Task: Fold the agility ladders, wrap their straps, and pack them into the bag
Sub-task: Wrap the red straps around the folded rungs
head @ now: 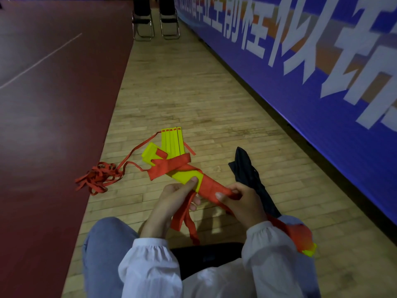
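Between both hands, above the lap, sits a ladder bundle (206, 186): yellow rungs stacked flat and bound in red strap. The left hand (176, 198) holds the yellow part, thumb pressed on top and fingers curled beneath. The right hand (245, 203) pinches the red-wrapped end at three o'clock, thumb on the wrap. Both grips are closed on the bundle. Two strap tails (184, 220) hang loose at six o'clock from the left grip, so the wrap looks unfinished.

Judging by looks, the rungs are thin plastic, light and stiff, and likely to slide over one another if the wrap slackens. The webbing is soft, limp and quick to tangle. The best hold is probably across the flat stack near the wrap, squeezing the rungs together while the other hand draws a tail taut.

At eleven o'clock from the hands a second ladder (171, 140) lies on the floor (193, 93), rungs side by side. Where it ends and the held bundle begins cannot be told. Its strap runs to a tangled heap (96, 177) at nine o'clock. The bag (245, 168), black and limp, lies just beside the right hand at one o'clock. Another red-and-yellow bundle (300, 237) shows by the right elbow at four o'clock.
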Available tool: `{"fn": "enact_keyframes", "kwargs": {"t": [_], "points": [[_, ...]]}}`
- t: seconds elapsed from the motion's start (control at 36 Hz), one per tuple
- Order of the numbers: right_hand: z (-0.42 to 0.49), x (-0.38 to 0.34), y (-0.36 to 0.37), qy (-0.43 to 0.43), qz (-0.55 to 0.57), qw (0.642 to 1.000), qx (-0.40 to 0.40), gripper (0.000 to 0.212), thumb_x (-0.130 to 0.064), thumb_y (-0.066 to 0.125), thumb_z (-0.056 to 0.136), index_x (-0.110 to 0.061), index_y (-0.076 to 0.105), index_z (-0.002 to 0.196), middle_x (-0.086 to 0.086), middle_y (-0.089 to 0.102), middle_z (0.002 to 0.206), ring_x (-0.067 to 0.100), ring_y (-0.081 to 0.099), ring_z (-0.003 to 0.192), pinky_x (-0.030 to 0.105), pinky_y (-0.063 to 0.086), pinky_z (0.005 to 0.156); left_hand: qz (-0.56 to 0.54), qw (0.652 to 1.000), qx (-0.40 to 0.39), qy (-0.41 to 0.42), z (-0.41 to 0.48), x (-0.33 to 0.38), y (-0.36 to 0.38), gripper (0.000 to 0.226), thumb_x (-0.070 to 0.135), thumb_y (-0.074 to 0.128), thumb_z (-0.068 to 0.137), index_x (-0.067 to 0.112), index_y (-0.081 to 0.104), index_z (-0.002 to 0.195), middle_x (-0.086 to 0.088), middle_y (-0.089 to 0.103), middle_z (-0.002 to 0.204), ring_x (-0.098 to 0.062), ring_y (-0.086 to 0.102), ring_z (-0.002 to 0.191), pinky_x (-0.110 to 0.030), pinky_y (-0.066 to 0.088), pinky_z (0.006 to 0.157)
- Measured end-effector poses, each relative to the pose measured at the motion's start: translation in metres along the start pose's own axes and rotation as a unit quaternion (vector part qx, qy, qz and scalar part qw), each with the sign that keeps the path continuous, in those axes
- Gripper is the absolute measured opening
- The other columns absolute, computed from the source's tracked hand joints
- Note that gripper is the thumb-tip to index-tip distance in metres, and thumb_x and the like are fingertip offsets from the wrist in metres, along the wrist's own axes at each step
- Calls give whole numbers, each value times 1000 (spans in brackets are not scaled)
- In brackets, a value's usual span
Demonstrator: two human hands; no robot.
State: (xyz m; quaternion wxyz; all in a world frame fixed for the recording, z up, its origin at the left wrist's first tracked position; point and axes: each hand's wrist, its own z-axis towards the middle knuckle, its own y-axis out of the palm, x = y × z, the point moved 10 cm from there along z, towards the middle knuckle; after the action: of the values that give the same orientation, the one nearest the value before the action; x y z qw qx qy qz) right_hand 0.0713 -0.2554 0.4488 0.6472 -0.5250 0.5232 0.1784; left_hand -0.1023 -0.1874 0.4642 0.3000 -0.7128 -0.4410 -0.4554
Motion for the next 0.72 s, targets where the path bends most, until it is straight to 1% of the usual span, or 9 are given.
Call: {"fn": "enact_keyframes", "kwargs": {"t": [0.14,0.22,0.33,0.47,0.56,0.61,0.64,0.69,0.72], "points": [[0,-2,2,-5,4,1000,3,19,-29,81,73,-20,65,78,-7,67,80,8,63,78,21,47,65,4,999,33,-19,-1,-1,-6,50,52,58,88,5,69,77,-11,67,63,-12,56,42,-16,42,41],[-1,-2,6,-5,-9,1000,6,23,-29,83,71,-20,62,74,-6,68,79,10,64,77,23,48,65,26,998,40,-30,-3,-2,-7,57,59,58,84,5,71,79,-11,69,63,-15,57,45,-18,46,47],[-1,-6,9,-16,-31,999,7,28,-29,85,68,-18,59,70,-10,61,68,5,56,66,18,36,55,33,997,58,-33,-4,-4,-11,57,61,57,84,5,70,77,-11,68,60,-14,58,44,-16,43,44],[0,-6,11,-25,-17,1000,1,29,-28,86,67,-17,60,71,-10,62,71,7,57,69,18,37,57,4,997,71,-23,-1,-3,-12,45,45,61,88,4,68,69,-13,65,55,-15,53,37,-16,43,42],[0,-8,12,-34,-15,999,-25,29,-28,85,70,-20,57,72,-9,60,72,7,56,69,19,36,58,-8,997,71,-4,-2,1,-11,38,35,60,91,2,67,74,-15,64,56,-15,51,35,-16,40,38],[-1,-7,15,-30,-11,998,-53,29,-36,82,71,-20,58,75,-8,60,74,8,56,71,19,38,60,-14,997,73,8,-3,3,-10,32,31,60,91,3,65,77,-17,63,56,-15,50,34,-16,39,36],[-2,-7,16,-24,-3,998,-65,34,-47,78,70,-20,59,77,-8,61,76,9,57,72,20,39,61,-16,997,73,14,-3,4,-10,29,29,60,91,5,64,77,-18,63,56,-16,50,34,-16,38,36],[-4,-7,16,-14,12,997,-78,49,-68,63,64,-21,59,79,-7,62,78,9,59,75,20,41,63,-12,997,68,24,-3,5,-10,26,27,59,92,6,62,77,-16,63,55,-15,50,34,-16,38,35],[-4,-7,16,-10,9,996,-83,52,-71,58,67,-21,59,80,-7,62,79,9,59,76,21,41,64,-8,998,62,27,-3,6,-9,26,26,59,92,5,63,78,-15,63,54,-15,50,34,-16,39,36]]}}
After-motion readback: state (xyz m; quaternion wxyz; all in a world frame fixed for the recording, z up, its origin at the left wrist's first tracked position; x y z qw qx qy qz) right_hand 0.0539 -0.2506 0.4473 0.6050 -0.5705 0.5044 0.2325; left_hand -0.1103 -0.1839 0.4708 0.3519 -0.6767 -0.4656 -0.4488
